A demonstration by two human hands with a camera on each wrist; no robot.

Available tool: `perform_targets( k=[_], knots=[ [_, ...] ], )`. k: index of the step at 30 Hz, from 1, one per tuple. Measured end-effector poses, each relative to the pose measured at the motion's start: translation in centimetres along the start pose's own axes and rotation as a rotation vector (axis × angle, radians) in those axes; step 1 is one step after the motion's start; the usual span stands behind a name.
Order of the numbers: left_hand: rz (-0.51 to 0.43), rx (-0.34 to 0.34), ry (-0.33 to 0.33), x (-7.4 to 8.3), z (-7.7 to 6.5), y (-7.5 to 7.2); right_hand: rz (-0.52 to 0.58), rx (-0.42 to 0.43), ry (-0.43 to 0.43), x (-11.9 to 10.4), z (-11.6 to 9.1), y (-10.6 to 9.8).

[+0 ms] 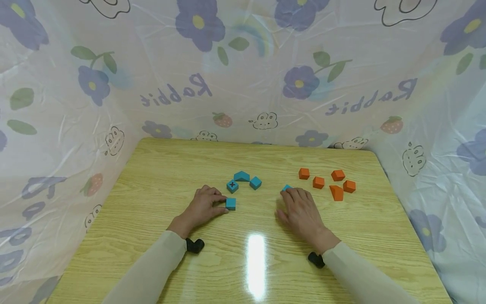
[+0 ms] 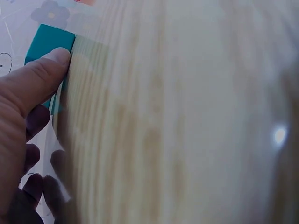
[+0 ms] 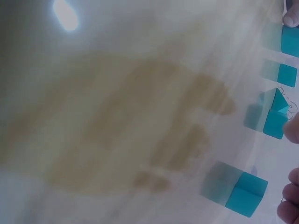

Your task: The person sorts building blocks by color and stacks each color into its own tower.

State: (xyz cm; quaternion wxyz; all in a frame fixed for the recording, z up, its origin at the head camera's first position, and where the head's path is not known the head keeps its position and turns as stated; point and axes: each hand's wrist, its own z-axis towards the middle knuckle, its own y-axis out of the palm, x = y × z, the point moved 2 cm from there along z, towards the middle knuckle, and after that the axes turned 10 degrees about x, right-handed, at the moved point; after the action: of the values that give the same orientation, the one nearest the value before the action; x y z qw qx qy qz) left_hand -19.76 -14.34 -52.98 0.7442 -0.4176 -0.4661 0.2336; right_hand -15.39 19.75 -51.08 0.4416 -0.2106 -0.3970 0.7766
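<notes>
My left hand (image 1: 203, 209) pinches a blue cube (image 1: 230, 204) on the table between thumb and fingers. In the left wrist view, the thumb lies over one face of this cube (image 2: 50, 41). Beyond it are a blue cube marked with a dark X (image 1: 232, 186), a blue triangular block (image 1: 241, 176) and another plain blue cube (image 1: 255, 183). My right hand (image 1: 301, 213) reaches over the table, its fingertips close to a blue block (image 1: 287, 187) that they partly hide. The right wrist view shows a gap between that block (image 3: 246, 195) and the fingers, with thumb and fingers apart.
Several orange cubes (image 1: 318, 182) and an orange wedge (image 1: 336, 193) lie to the right, beyond my right hand. The wooden table (image 1: 171, 169) is bordered by a printed cloth (image 1: 243, 93) at the back and sides. Black wrist mounts (image 1: 195, 245) stick out below both sleeves.
</notes>
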Motion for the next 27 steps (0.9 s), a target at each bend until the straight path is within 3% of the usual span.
perform_targets(
  k=[20,27],
  knots=[
    [-0.009,-0.001,-0.011,-0.1,0.1,0.1,-0.070,0.043,-0.032,0.2,4.0,1.8],
    [-0.035,0.025,0.004,0.0,0.0,-0.1,-0.106,-0.018,-0.026,-0.4,5.1,2.9]
  ],
)
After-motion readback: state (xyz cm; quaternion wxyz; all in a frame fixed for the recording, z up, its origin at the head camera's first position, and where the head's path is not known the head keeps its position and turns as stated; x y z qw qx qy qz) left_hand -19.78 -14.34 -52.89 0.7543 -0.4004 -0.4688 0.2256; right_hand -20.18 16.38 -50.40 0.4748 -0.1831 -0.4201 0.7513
